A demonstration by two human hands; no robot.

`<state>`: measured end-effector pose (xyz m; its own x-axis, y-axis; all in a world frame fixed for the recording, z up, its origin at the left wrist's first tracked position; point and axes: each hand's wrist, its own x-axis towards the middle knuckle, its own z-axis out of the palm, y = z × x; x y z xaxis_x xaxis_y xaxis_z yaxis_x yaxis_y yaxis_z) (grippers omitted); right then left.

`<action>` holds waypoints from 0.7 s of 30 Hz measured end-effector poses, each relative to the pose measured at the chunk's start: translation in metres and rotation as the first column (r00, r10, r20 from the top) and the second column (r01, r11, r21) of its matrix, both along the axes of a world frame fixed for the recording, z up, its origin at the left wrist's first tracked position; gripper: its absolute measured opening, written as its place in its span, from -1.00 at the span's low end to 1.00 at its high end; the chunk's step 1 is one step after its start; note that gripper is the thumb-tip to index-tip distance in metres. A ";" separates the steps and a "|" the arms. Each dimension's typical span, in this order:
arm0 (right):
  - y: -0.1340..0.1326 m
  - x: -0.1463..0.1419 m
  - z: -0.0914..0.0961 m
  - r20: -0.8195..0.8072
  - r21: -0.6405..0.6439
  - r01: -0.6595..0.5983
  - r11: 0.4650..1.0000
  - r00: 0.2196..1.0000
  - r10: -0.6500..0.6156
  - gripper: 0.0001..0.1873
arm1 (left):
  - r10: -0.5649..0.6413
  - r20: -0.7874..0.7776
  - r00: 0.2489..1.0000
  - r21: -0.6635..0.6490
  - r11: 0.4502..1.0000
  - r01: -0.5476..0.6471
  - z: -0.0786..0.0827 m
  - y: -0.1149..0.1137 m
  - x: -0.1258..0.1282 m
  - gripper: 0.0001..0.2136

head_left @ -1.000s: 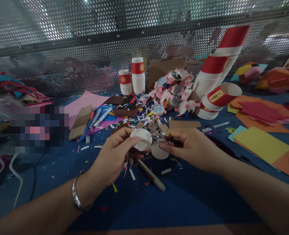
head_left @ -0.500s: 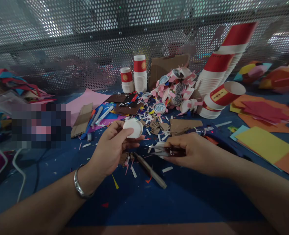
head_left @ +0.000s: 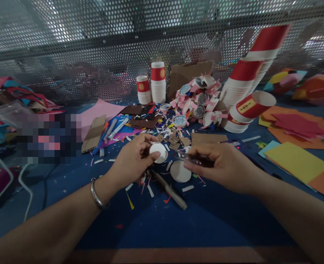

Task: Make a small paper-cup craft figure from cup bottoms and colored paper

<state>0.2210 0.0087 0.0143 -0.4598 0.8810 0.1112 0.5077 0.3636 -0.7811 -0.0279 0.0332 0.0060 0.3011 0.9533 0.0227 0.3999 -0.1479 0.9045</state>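
While a white paper round [head_left: 158, 152] is pinched between the thumb and fingertips of the left hand [head_left: 133, 159], just above the blue desk [head_left: 178, 227], a slim dark tool [head_left: 193, 160] is gripped in the closed right hand [head_left: 222, 165]. The tool looks like small scissors, though this is not certain. Its tip is pointed toward the round and is close to it; whether the two touch cannot be made out. A silver bangle [head_left: 97, 194] is worn on the left wrist.

Just beneath the tool, a second white disc [head_left: 180, 171] is laid flat on the desk. From under the left hand, a grey pen [head_left: 169, 189] is laid slanting toward the person, with paper scraps [head_left: 151, 190] scattered around it. More scraps and brown cardboard bits [head_left: 175, 141] are strewn just behind both hands.

Farther back, a heap of cup bottoms with pink tabs [head_left: 197, 101] is piled up. Two short stacks of red and white cups [head_left: 158, 82] are stood to its left. A tall leaning cup stack [head_left: 250, 69] is seen to its right, with a single cup [head_left: 251, 106] laid on its side at the foot. Yellow and orange paper sheets [head_left: 295, 161] are spread at the right, near the right forearm. A pink sheet [head_left: 98, 113] and a cardboard strip [head_left: 93, 134] are laid at the left. The desk is closed off at the back by a perforated metal screen [head_left: 96, 44].
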 end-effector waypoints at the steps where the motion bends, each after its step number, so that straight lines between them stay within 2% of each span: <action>1: 0.001 0.001 0.001 -0.018 0.039 0.032 0.999 0.999 -0.032 -0.78 | -0.007 -0.032 0.999 0.004 1.000 0.008 -0.001 0.000 0.000 -0.70; 4: 0.003 0.004 0.002 -0.043 0.135 0.093 0.986 0.995 -0.088 -0.72 | -0.026 -0.103 0.994 0.021 0.999 0.028 0.000 -0.001 0.000 -0.70; 6: 0.003 0.004 0.003 -0.043 0.157 0.113 0.981 0.993 -0.108 -0.71 | -0.014 -0.128 0.992 0.092 0.995 0.026 0.004 0.000 -0.003 -0.72; 9: 0.002 0.005 0.002 -0.042 0.155 0.138 0.978 0.990 -0.133 -0.75 | 0.081 -0.258 0.963 0.274 0.962 -0.007 0.014 0.005 -0.012 -0.77; 12: 0.002 0.005 0.001 -0.053 0.158 0.161 0.974 0.987 -0.154 -0.76 | 0.187 -0.411 0.892 0.373 0.927 -0.022 0.024 0.013 -0.025 -0.77; 18: 0.005 0.005 0.001 0.096 0.226 0.089 0.970 0.989 -0.113 -0.80 | 0.190 -0.591 0.784 0.333 0.943 0.022 0.033 0.019 -0.041 -0.74; 21: 0.003 0.005 -0.001 0.147 0.219 0.055 0.974 0.985 -0.088 -0.84 | 0.089 -0.679 0.729 0.244 0.963 0.111 0.038 0.013 -0.044 -0.74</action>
<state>0.2257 0.0121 0.0137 -0.4231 0.8757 0.2328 0.6471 0.4718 -0.5989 -0.0724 0.0460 0.0443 0.3403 0.9393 0.0443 0.8864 -0.3362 0.3183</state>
